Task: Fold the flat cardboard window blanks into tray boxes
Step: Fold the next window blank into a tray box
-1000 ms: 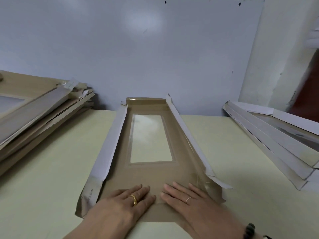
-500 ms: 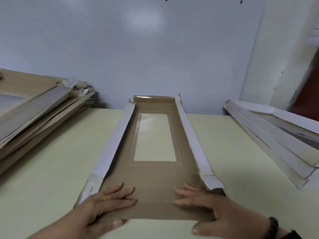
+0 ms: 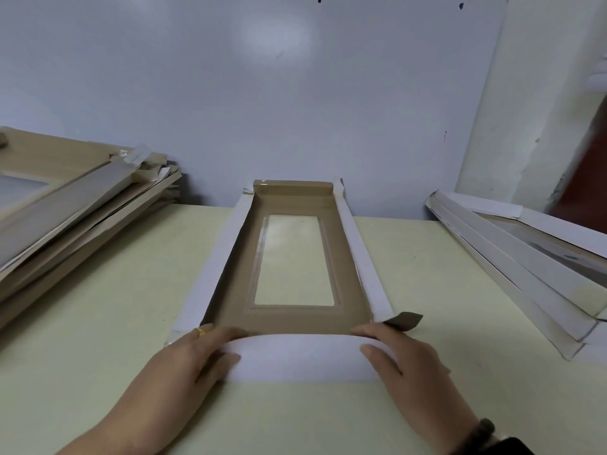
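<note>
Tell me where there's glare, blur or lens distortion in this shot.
Head view: a soft bright glare patch sits on the pale blue-grey wall panel; the clear film window of the brown cardboard tray blank reflects light; the dark red area at the right edge is smeared; wide-angle distortion bends the yellowish table edges.

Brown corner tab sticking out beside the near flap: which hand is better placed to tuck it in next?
Probably the right hand: the tab lies just beyond its fingertips, while the left hand holds the flap's opposite end.
</note>
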Demonstrator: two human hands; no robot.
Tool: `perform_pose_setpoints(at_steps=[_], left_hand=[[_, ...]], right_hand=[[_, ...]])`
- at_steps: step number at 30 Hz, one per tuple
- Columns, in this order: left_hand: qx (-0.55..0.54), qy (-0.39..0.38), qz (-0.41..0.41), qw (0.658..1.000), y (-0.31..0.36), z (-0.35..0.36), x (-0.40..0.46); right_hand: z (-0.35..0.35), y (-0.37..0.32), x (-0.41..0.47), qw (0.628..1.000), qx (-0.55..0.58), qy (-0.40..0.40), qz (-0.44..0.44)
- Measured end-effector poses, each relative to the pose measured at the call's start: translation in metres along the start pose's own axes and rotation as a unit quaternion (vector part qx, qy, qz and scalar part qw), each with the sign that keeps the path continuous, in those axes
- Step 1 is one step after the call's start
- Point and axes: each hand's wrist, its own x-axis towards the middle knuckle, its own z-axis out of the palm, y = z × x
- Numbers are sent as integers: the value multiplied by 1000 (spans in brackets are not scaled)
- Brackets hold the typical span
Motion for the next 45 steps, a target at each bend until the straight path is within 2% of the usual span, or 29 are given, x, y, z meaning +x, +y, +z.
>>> perform_pose_setpoints(at_steps=[3,4,6,8,10,13,16,18,20,25,28,32,35,39,42,45], left_hand=[[109,-31,20,993,9,2,6],[140,-9,50,989,11,3,7],[198,16,99,975,18,7,7],[208,-32,124,970,27,14,12],[189,-96,150,966,35,29,13],[180,-177,93,963,40,38,12],[173,-183,51,966,36,27,12],[130,-142,70,979,21,28,11],[116,-160,55,979,12,26,11],[48,-140,10,989,-2,14,8],[37,-130,9,991,-8,9,7],[13,-50,12,999,-7,3,11],[100,7,27,995,0,6,15],[197,23,78,977,19,18,21],[186,-12,65,980,33,29,28],[203,-39,31,978,36,44,38]], right_hand=[[5,-3,2,995,-88,-43,-16],[6,-3,2,989,-129,-64,-32],[10,-5,3,978,-188,-40,-85],[14,-13,6,966,-214,-41,-137],[21,-22,11,958,-192,-146,-152],[29,-12,13,949,-163,-236,-129],[19,2,13,953,-157,-240,-99],[12,8,12,955,-153,-237,-93],[8,12,12,960,-140,-226,-91],[1,17,12,975,-49,-210,-59],[0,23,11,985,-27,-164,-51],[-3,21,14,996,21,-85,-28],[-1,19,18,999,-9,-46,-13],[5,10,26,997,-70,-28,-3],[11,-8,30,975,-212,14,-61],[31,-21,29,952,-278,-15,-128]])
